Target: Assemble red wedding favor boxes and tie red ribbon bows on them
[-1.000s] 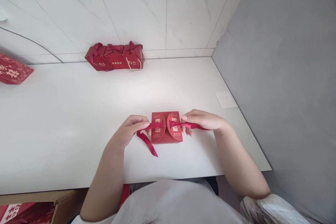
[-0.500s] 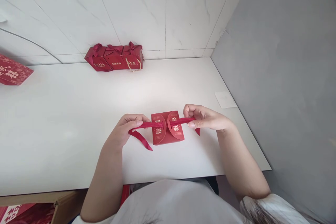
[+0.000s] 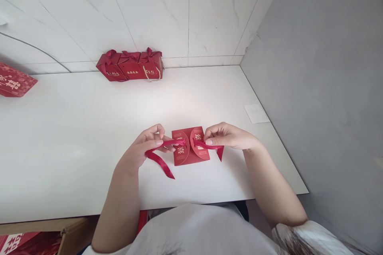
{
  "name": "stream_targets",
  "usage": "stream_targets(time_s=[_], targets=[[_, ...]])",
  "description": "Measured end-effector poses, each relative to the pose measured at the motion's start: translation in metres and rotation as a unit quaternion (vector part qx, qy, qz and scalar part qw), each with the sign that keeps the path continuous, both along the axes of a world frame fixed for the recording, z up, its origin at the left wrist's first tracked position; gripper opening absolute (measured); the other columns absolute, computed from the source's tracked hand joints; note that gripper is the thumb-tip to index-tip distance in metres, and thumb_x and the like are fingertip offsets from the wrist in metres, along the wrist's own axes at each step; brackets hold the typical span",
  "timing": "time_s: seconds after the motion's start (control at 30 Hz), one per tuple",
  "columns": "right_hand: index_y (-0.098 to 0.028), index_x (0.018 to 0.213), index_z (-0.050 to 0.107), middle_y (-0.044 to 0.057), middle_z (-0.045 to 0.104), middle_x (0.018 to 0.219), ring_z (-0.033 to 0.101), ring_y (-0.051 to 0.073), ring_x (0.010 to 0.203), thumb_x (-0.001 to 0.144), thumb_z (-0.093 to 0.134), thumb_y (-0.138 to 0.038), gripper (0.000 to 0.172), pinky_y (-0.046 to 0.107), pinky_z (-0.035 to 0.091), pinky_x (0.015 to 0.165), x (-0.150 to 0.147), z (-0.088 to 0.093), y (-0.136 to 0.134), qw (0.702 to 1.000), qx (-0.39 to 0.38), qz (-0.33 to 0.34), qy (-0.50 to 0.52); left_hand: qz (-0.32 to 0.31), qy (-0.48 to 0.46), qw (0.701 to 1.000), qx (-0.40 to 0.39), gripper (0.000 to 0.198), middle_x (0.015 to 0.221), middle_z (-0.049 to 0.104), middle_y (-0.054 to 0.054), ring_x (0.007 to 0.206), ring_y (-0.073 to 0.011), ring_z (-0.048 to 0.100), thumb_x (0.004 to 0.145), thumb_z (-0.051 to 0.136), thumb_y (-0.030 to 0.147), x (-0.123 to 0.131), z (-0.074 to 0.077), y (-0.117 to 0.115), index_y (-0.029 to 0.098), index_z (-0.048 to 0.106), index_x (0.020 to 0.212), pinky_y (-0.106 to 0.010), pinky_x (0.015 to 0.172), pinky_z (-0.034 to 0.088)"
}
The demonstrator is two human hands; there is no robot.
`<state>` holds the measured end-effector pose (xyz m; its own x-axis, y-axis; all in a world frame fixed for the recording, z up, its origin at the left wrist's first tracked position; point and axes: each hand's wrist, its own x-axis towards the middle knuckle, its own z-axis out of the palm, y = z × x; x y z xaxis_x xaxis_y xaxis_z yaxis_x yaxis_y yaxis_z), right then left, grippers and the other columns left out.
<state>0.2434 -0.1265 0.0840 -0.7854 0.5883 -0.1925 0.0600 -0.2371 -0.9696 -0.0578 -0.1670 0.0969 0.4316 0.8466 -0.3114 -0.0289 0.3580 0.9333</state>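
A small red box point(image 3: 191, 160) with gold characters and two rounded flaps lies on the white table between my hands. A dark red ribbon point(image 3: 161, 163) passes through slits in the flaps. My left hand point(image 3: 146, 143) pinches the ribbon left of the box, and that end hangs down in a curve to a pointed tip. On the other side, my right hand point(image 3: 226, 135) holds the ribbon between thumb and fingers over the box's right edge, with a short tail hanging below.
Three joined red boxes with bows point(image 3: 130, 67) stand against the tiled wall. A red patterned box point(image 3: 16, 81) is at the far left, a white square point(image 3: 256, 114) at the right, and a cardboard box point(image 3: 70, 233) below the table's left front edge.
My right hand has moved left, closer to the box, and its stretch of ribbon is slacker. The fingers of my left hand have shifted, and its ribbon tail hangs slightly lower.
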Motion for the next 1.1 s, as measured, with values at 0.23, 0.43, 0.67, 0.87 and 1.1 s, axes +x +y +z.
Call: stream_targets(time_s=[0.23,0.43,0.67,0.87,1.1], targets=[[-0.017,0.091,0.065,-0.001,0.06,0.083,0.056,0.008,0.073,0.085,0.073,-0.022,0.012,0.022,0.046,0.069,-0.001,-0.002,0.0,0.995,-0.027,-0.035,0.084,-0.004,0.1,0.995,0.026,0.018,0.072,0.061,0.004,0.06,-0.0075,0.053,0.087,0.068,0.03,0.004,0.0,0.001,0.022,0.054,0.097,-0.019,0.057,0.038],[-0.019,0.094,0.067,0.001,0.062,0.086,0.058,0.011,0.078,0.085,0.073,-0.029,0.015,0.024,0.047,0.072,0.001,0.0,0.0,0.992,-0.004,-0.118,0.048,-0.031,0.13,0.991,0.018,0.016,0.068,0.052,0.006,0.061,-0.0077,0.053,0.087,0.066,0.03,0.004,0.004,-0.001,0.021,0.054,0.092,-0.02,0.058,0.039],[-0.017,0.087,0.065,-0.004,0.049,0.064,0.039,0.009,0.056,0.089,0.063,-0.054,0.036,0.025,0.031,0.054,0.007,-0.001,0.006,0.992,0.01,-0.095,-0.08,-0.049,0.132,0.99,-0.024,0.028,0.063,0.05,0.007,0.056,-0.0081,0.048,0.083,0.07,0.036,0.001,0.007,-0.002,0.024,0.05,0.099,-0.021,0.057,0.039],[-0.016,0.065,0.061,-0.004,0.043,0.053,0.036,0.009,0.052,0.093,0.052,-0.061,0.054,0.027,0.028,0.055,0.006,-0.005,0.008,0.993,0.035,-0.016,-0.108,-0.065,0.231,0.971,-0.018,0.039,0.046,0.039,0.006,0.047,-0.0076,0.037,0.088,0.06,0.052,-0.003,0.005,0.0,0.018,0.055,0.07,-0.023,0.05,0.032],[-0.015,0.08,0.071,-0.004,0.045,0.057,0.04,0.009,0.055,0.091,0.061,-0.053,0.04,0.025,0.031,0.056,0.013,-0.005,0.009,0.996,0.04,-0.012,-0.081,-0.049,0.232,0.972,-0.001,0.031,0.046,0.038,0.003,0.046,-0.0111,0.037,0.084,0.065,0.04,-0.012,0.011,-0.001,0.019,0.06,0.061,-0.029,0.047,0.039]])
